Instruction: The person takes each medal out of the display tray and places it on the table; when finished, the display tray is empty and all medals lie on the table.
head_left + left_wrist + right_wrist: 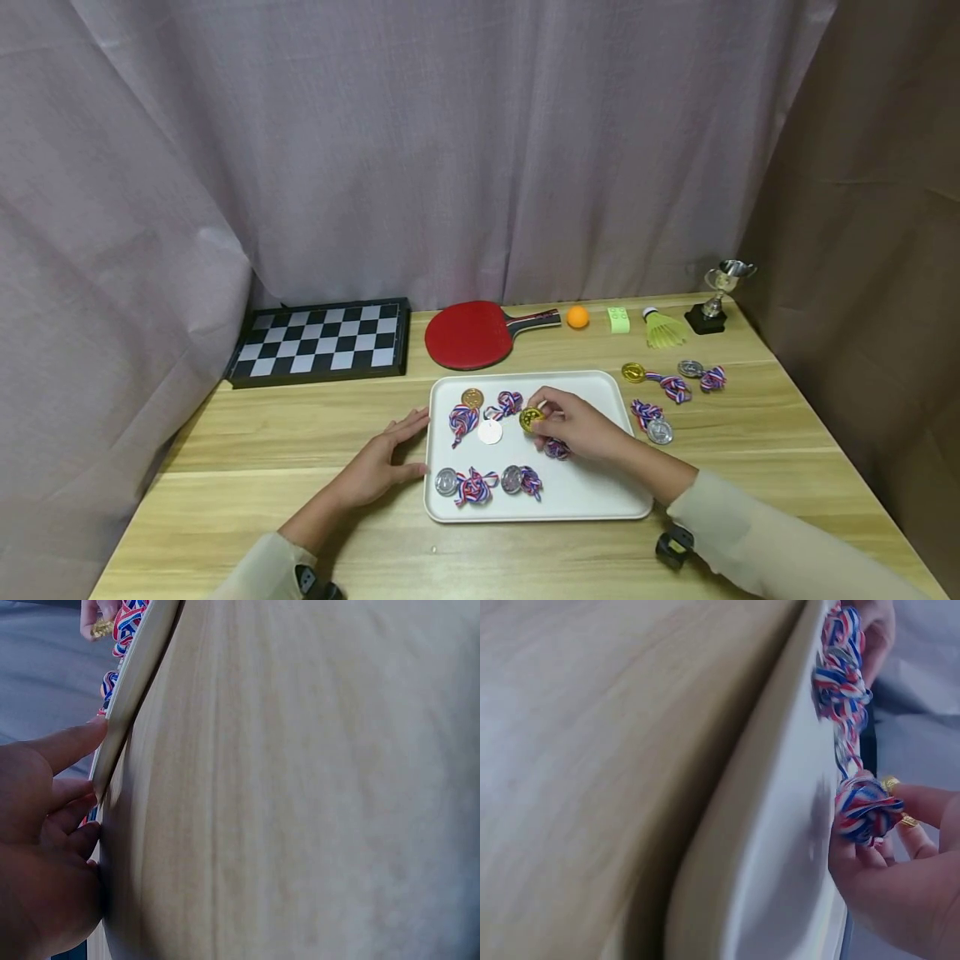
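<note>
L hand (378, 467) flat, fingers (71, 742) straight; R hand (581, 429) fingers (930, 806) curled, apparently pinching.

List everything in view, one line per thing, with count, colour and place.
tray: one, white, table centre
medals in tray: five, on striped ribbons
gold medal: one, pinched over the tray
medals on table: three, right of tray
chessboard: one, black-white, back left
paddle: one, red, behind tray
ball: one, orange
block: one, green
shuttlecock: one, yellow-green
trophy: one, silver, back right
left hand: touches tray's left edge
right hand: holds gold medal
</note>
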### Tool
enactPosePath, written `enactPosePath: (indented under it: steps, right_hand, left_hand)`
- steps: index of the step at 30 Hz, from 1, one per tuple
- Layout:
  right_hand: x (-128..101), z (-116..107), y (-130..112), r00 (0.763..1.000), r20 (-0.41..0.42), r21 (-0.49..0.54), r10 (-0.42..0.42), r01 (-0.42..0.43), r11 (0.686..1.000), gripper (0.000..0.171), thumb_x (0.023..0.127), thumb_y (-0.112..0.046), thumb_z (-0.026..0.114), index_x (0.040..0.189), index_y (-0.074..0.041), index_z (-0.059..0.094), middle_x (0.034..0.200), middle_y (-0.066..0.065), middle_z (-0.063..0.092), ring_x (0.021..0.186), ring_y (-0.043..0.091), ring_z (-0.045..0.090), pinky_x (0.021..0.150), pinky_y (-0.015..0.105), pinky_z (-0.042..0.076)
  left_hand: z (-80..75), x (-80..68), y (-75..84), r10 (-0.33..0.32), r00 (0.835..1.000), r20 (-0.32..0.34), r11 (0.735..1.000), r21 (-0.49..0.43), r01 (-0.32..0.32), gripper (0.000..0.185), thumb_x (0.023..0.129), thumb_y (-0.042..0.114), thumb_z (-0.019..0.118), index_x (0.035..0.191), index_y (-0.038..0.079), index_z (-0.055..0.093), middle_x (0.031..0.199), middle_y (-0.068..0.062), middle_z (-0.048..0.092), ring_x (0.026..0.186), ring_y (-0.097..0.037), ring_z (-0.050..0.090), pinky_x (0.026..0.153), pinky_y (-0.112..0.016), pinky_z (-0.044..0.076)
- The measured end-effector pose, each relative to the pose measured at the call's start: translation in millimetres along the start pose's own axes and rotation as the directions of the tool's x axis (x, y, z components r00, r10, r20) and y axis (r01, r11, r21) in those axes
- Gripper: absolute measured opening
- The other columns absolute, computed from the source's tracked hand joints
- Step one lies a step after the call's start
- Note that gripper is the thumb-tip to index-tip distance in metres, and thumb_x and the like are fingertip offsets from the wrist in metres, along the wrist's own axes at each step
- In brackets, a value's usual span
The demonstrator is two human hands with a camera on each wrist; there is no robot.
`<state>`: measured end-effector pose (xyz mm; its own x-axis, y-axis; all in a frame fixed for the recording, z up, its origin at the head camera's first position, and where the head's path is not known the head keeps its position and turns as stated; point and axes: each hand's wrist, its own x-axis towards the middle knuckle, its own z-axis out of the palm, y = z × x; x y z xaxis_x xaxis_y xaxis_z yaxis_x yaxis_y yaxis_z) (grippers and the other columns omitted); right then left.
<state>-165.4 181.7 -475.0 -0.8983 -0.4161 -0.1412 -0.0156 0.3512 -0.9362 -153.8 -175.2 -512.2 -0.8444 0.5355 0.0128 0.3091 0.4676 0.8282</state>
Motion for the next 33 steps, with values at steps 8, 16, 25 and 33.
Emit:
enactPosePath:
  steps: [8, 16, 25, 33]
  right_hand:
    - [-22.7, -28.2, -0.8, 0.998, -0.055, 0.064, 0.041, -0.037, 0.997, 0.031, 0.099, -0.007, 0.065, 0.128, 0.000, 0.057, 0.094, 0.022, 0.062, 0.071, 0.021, 0.068, 0.049, 0.024, 0.052]
    - [-57.6, -70.5, 11.8, 0.984, -0.170, 0.070, 0.058, -0.047, 0.996, 0.046, 0.099, -0.010, 0.068, 0.139, 0.002, 0.049, 0.088, 0.024, 0.064, 0.072, 0.023, 0.067, 0.050, 0.026, 0.050]
    - [-97.8, -147.6, 40.7, 0.914, -0.394, 0.013, 0.096, -0.099, 0.995, 0.032, 0.103, -0.018, 0.065, 0.133, -0.007, 0.058, 0.090, 0.000, 0.070, 0.075, 0.012, 0.069, 0.061, 0.026, 0.059]
    - [-108.8, -212.6, 74.6, 0.838, -0.540, 0.037, 0.080, -0.072, 0.997, 0.017, 0.105, -0.015, 0.060, 0.117, -0.026, 0.061, 0.085, -0.016, 0.072, 0.071, 0.006, 0.069, 0.055, 0.021, 0.055]
  left_hand:
    - [-1.6, 0.2, -0.2, -0.025, 1.000, 0.019, 1.000, 0.013, 0.024, 0.076, 0.092, 0.016, 0.078, 0.157, 0.004, 0.041, 0.167, -0.008, 0.032, 0.158, -0.034, 0.017, 0.128, -0.057, 0.005]
    - [-1.7, -0.5, -1.6, -0.039, 0.999, 0.023, 0.999, 0.008, 0.038, 0.077, 0.092, 0.017, 0.078, 0.158, 0.006, 0.040, 0.168, -0.006, 0.031, 0.158, -0.032, 0.016, 0.129, -0.056, 0.005]
    - [-1.6, -0.1, -0.6, -0.048, 0.999, 0.020, 0.999, 0.002, 0.048, 0.077, 0.092, 0.019, 0.078, 0.158, 0.007, 0.040, 0.168, -0.006, 0.031, 0.158, -0.032, 0.016, 0.129, -0.056, 0.004]
    - [-1.7, 0.1, 0.0, -0.057, 0.998, 0.023, 0.998, -0.010, 0.058, 0.078, 0.092, 0.020, 0.078, 0.159, 0.007, 0.040, 0.169, -0.006, 0.030, 0.159, -0.032, 0.015, 0.129, -0.057, 0.003]
